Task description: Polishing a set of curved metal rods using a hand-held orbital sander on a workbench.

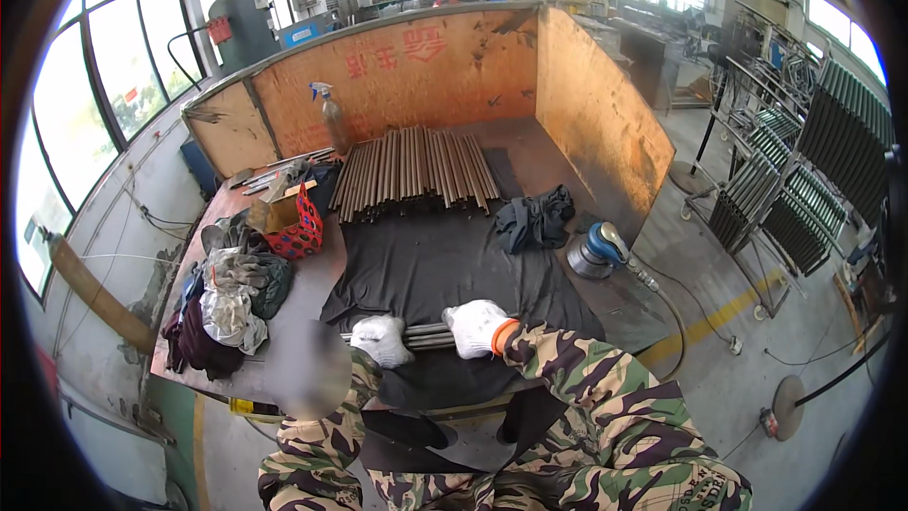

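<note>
Both my hands wear white work gloves and are closed round a small bundle of grey metal rods (430, 336) near the front edge of the bench. My left hand (381, 340) grips the bundle towards its left end. Farther right, my right hand (476, 327), with an orange cuff, grips it too. The rods lie crosswise over a black cloth (426, 265) spread on the bench. Beyond the cloth rests a large row of brownish metal rods (416, 170), laid side by side and pointing away from me.
Right of the cloth are a dark crumpled rag (534, 218) and a blue-topped sander (598, 251) with a hose. Gloves and rags (227, 289) pile up at left, beside a red patterned cloth (301, 227). A spray bottle (333, 121) stands against the wooden back panel (397, 66).
</note>
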A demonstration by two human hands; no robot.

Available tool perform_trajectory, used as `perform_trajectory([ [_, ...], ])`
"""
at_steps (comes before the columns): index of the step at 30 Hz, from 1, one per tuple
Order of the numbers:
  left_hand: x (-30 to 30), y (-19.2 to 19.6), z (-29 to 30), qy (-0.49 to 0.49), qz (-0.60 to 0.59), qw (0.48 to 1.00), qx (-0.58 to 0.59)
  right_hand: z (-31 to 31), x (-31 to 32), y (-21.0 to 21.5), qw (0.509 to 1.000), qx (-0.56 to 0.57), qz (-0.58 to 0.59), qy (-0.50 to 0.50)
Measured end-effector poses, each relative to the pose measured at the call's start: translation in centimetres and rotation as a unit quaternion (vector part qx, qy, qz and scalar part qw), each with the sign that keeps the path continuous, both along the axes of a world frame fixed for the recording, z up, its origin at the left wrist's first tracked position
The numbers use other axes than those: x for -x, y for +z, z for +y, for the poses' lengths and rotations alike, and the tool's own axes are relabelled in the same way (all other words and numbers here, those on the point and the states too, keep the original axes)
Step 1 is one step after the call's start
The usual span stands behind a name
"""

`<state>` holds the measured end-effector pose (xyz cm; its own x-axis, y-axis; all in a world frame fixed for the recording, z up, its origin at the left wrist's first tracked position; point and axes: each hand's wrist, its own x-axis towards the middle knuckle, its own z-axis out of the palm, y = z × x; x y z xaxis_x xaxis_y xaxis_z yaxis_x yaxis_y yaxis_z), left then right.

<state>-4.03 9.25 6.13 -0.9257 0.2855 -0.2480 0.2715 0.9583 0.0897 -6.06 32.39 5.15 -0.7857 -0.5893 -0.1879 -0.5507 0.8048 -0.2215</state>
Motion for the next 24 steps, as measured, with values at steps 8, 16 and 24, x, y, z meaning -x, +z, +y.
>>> perform_trajectory([
  [8,-3.4,-3.4,1.0,-0.042,0.136,0.989,-0.047,-1.1,-3.1,1.6,0.997,-0.042,0.054,0.044],
  [16,-3.7,-2.6,-2.4,0.019,0.222,0.962,-0.158,0.8,-3.1,10.3,0.978,0.043,0.198,0.044],
  [24,-5.1,-0.2,-5.5,0.103,0.245,0.925,-0.273,-2.7,-2.8,9.3,0.877,0.451,0.160,-0.040],
])
